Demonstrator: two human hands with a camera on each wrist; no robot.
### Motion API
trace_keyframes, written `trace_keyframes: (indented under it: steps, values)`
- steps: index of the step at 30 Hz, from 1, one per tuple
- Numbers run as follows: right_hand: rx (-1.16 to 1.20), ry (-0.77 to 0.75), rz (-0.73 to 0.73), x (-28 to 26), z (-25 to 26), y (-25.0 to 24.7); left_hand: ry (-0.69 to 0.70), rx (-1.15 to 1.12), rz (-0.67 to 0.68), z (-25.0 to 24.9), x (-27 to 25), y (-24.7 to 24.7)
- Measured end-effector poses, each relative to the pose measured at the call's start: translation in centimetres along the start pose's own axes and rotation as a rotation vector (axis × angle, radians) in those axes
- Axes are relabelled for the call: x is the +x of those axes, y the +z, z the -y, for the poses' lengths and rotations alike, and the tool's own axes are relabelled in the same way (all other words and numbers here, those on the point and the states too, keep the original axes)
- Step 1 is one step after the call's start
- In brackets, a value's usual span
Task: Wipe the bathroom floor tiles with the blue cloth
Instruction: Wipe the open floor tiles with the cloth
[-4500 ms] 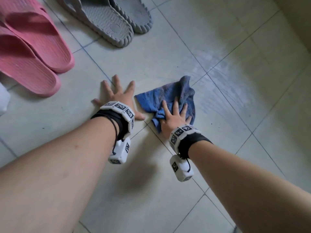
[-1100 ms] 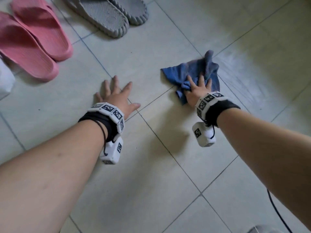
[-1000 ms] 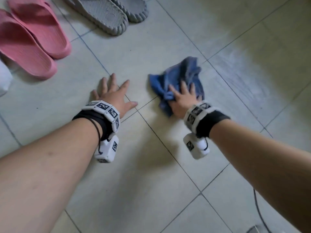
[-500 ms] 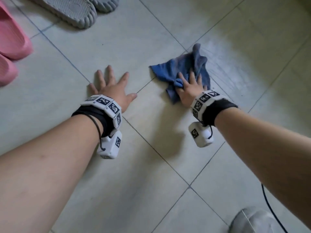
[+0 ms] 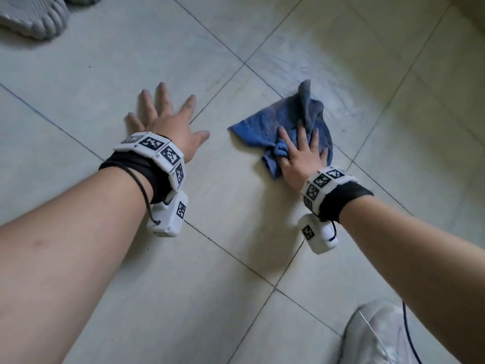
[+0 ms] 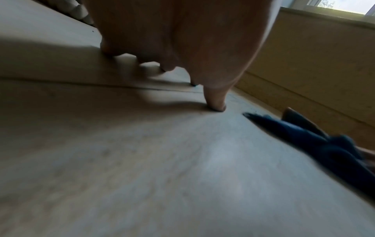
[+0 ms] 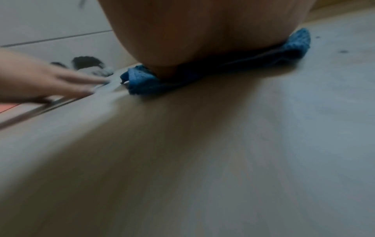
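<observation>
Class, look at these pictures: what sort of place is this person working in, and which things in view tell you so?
Probably a home bathroom or washroom floor. Pale square floor tiles with grout lines, grey rubber slippers left at the edge, and a blue cloth pressed down by the right hand, with damp streaks beyond it.

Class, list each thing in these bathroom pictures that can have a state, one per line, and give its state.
blue cloth: crumpled, lying on the floor tiles, pinned under the right hand.
right hand: fingers straight, pressing down on the cloth.
left hand: flat on the bare tile, fingers spread, apart from the cloth.
floor tiles: streaky wipe marks beyond the cloth.
grey slipper: lying on the floor at the top left, mostly cropped.
</observation>
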State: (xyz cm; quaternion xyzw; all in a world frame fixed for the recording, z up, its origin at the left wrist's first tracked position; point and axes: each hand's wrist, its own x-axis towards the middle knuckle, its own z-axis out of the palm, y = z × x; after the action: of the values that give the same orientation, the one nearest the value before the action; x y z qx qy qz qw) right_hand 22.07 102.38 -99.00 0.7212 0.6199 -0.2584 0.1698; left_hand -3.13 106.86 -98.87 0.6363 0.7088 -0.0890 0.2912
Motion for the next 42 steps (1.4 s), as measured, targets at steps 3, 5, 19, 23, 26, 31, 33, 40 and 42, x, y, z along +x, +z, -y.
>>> trace_keyframes:
  steps: [3, 5, 19, 23, 26, 31, 33, 40, 42]
  values:
    - [0.069, 0.040, -0.037, 4.0, 1.9, -2.7, 0.001, -0.006, -0.022, 0.2, -0.3, 0.4]
    - [0.084, 0.051, -0.047, 4.6, 2.8, -3.2, -0.008, -0.020, -0.017, 0.3, -0.3, 0.4]
    - [0.093, 0.192, 0.042, -6.9, -3.2, 4.4, 0.087, 0.029, 0.001, -6.9, 0.7, 2.1]
    - [0.128, 0.253, 0.021, -4.5, -3.9, 2.7, 0.088, 0.012, -0.003, -6.5, 0.7, 2.0]
    - [0.137, 0.265, -0.006, -0.8, -4.5, 0.3, 0.069, 0.002, -0.004, -6.3, 0.7, 1.8]
    - [0.146, 0.210, -0.041, 3.9, -3.4, -2.7, 0.052, 0.012, 0.006, -6.3, 1.0, 1.8]
    - [0.139, 0.176, -0.043, 3.8, -3.4, -2.8, 0.025, 0.004, 0.005, -6.8, 1.0, 1.8]
    - [0.142, 0.272, -0.019, -1.4, -8.9, 0.9, -0.099, -0.094, -0.059, -12.7, 0.7, 2.7]
    - [0.195, 0.390, -0.025, -1.2, -11.7, 0.1, -0.123, -0.084, -0.076, -13.5, 0.8, 3.1]
